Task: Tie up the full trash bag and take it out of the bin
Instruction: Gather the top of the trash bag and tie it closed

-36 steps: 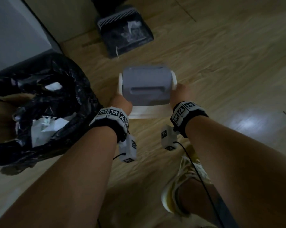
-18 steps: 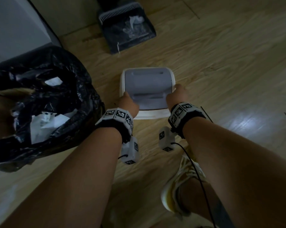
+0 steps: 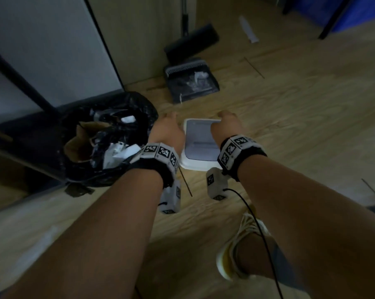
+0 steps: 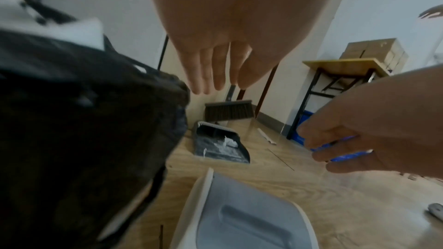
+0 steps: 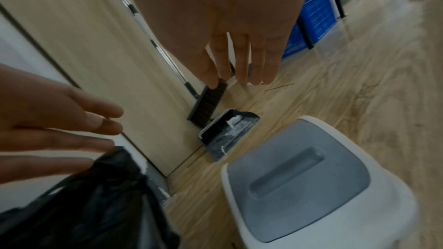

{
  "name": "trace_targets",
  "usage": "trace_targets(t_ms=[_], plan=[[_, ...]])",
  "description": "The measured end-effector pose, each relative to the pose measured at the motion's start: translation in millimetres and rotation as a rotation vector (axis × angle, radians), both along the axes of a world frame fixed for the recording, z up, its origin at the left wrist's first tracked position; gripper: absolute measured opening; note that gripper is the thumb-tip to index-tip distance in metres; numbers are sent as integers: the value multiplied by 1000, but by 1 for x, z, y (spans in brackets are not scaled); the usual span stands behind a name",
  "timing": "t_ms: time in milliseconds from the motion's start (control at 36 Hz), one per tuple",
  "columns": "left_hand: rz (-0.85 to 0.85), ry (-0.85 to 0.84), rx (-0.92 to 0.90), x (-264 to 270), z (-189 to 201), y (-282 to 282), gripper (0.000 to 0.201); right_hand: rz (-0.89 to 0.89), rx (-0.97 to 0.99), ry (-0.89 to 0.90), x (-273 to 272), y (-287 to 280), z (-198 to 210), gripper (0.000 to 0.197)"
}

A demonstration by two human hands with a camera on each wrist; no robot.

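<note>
The black trash bag point(image 3: 109, 145) sat in its bin on the floor at my left, mouth open upward and untied. The bin lid point(image 3: 200, 145) lay flat beside it, long axis running away from me. My left hand point(image 3: 166, 131) and right hand point(image 3: 227, 126) hovered above the lid; only the wrist views showed their fingers point(image 4: 208, 71) straight, holding nothing.
</note>
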State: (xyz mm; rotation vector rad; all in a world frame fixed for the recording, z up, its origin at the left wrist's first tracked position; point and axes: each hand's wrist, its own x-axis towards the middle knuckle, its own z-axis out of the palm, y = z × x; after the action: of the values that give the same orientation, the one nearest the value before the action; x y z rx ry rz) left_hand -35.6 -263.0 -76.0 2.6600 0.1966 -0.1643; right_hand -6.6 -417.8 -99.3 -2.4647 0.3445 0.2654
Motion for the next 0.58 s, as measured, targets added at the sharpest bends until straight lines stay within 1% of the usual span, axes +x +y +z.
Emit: trace_targets(t_ms=[83, 139, 222, 361, 472, 583], plan=[[41, -93, -51, -21, 16, 23, 44, 82, -1, -33, -12, 25, 19, 47], [81, -123, -47, -34, 23, 40, 40, 138, 8, -46, -20, 42, 28, 45], [151, -105, -33, -57, 27, 66, 43, 216, 45, -94, -38, 68, 39, 44], [237, -71, 16, -95, 24, 104, 41, 365, 27, -160, -64, 110, 45, 43], [265, -32, 48, -119, 20, 125, 41, 381, 22, -165, -78, 132, 41, 47], [262, -30, 93, -135, 10, 136, 40, 317, 14, -113, -87, 137, 30, 52]])
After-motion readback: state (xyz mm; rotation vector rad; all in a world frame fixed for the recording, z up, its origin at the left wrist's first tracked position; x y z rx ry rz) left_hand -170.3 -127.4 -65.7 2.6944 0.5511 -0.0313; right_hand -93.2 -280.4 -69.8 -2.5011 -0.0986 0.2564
